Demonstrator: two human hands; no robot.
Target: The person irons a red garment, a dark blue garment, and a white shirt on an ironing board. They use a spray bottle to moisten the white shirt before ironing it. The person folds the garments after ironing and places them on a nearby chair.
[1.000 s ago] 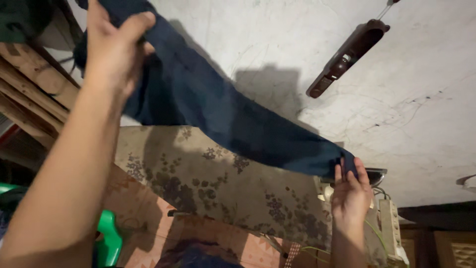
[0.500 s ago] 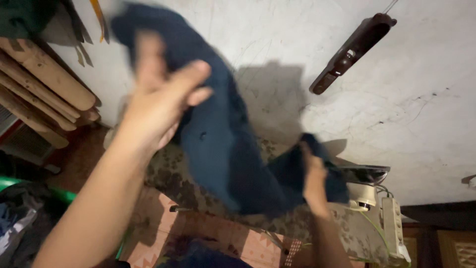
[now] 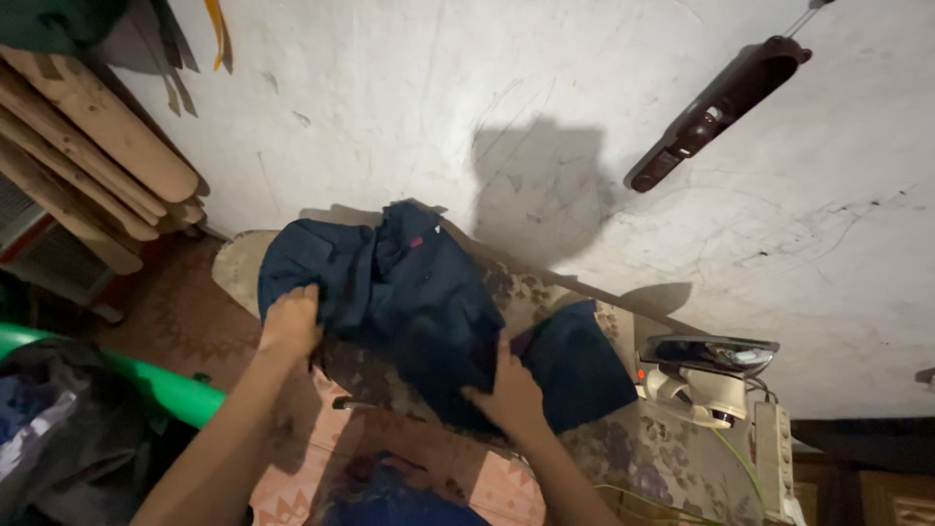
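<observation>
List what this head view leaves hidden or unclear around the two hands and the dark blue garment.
- Left hand: fingers tucked into the dark blue garment, so the grip is hidden.
- Right hand: fingertips hidden under a fold of the garment.
- Ironing board: middle covered by the garment, near end cut off by the bottom edge.
- Iron: its base is turned away, in shadow.
- Power strip: cut off at the bottom edge.

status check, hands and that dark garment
Left hand and right hand both on navy garment, bunched on ironing board. Iron stands apart.
</observation>
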